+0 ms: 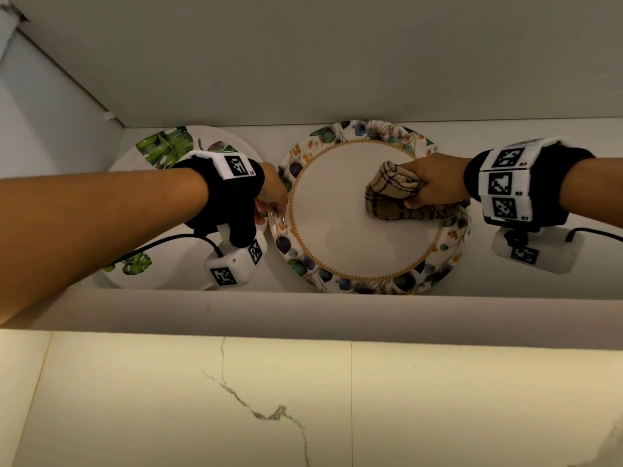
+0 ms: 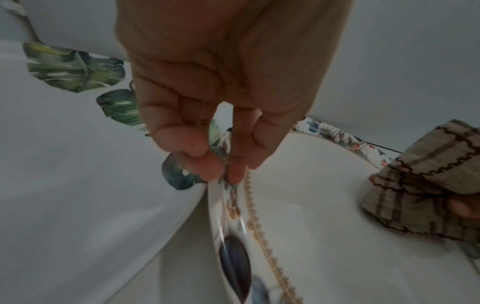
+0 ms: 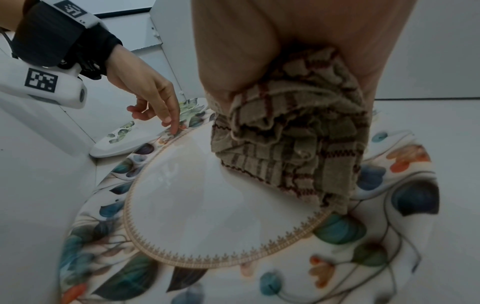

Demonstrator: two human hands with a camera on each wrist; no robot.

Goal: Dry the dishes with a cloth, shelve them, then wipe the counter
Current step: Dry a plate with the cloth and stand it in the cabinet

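Observation:
A white plate with a gold-patterned rim (image 1: 350, 224) lies stacked on a larger floral plate (image 1: 337, 284) on a white shelf. My right hand (image 1: 435, 180) grips a bunched brown checked cloth (image 1: 391, 193) that rests on the right part of the gold-rimmed plate (image 3: 207, 205). My left hand (image 1: 273, 197) is at the stack's left edge. Its fingertips (image 2: 235, 172) point down and touch the floral plate's rim (image 2: 233, 257) beside the gold border. The cloth (image 3: 291, 144) hangs over part of the floral rim (image 3: 389, 246).
A white plate with green leaf prints (image 1: 161, 264) lies on the shelf left of the stack, partly under my left forearm. The shelf's front lip (image 1: 337, 315) runs below the plates, its back wall (image 1: 337, 62) stands behind. A marbled wall (image 1: 236, 416) lies below the shelf.

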